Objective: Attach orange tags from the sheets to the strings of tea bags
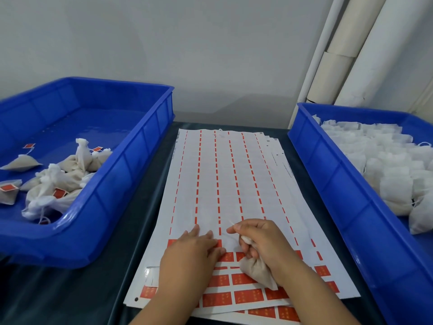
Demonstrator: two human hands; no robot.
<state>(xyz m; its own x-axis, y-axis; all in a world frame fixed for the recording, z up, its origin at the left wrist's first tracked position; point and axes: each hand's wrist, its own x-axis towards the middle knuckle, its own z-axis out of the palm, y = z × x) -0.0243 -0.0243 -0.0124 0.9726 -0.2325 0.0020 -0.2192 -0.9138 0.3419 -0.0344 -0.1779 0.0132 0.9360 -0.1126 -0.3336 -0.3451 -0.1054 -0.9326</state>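
Right hand (262, 240) grips tea bag (257, 270), pinching string; left hand (192, 252) flat, fingers straight, on sheet (222, 174).

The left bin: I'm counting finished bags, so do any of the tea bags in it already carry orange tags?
Yes, several tea bags lying in the left bin show orange tags on or beside them.

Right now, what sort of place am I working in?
Probably a small packing or assembly workstation, not a home kitchen. Two large blue plastic bins flank the dark table: the left bin holds tagged tea bags, the right bin untagged white ones, with stacked sheets of orange tags between.
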